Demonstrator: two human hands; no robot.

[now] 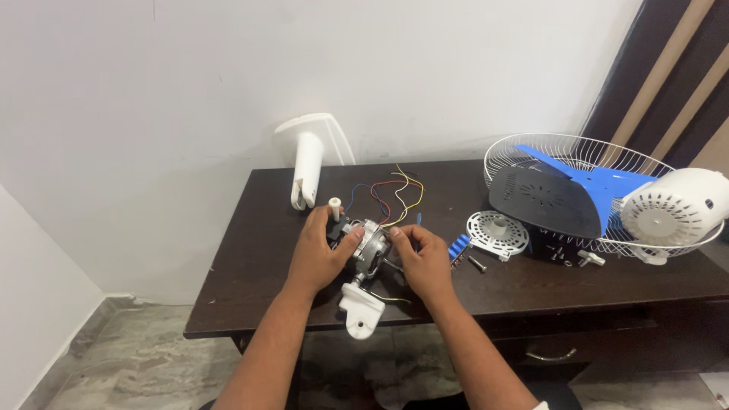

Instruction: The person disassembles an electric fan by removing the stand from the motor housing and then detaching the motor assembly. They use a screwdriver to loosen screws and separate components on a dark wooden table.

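**Both hands on a fan motor at a dark desk**

Dark brown wood makes up the desk, which stands against a plain white wall above a grey marbled floor. Near the middle of the desk sits a small metal fan motor, held between the person's two hands. The left hand lies against the motor's left side, fingers together and curled over its top, thumb pressed to the casing. The right hand is at the motor's right side, its fingertips bunched close together at the casing; whether they pinch anything cannot be told. Coloured wires in red, blue and yellow loop away from the motor toward the wall. A white bracket lies at the front edge just below the motor. Behind the hands, a white stand piece leans against the wall. To the right lie a round white grille plate, a wire fan guard holding blue blades, and a white motor cover.
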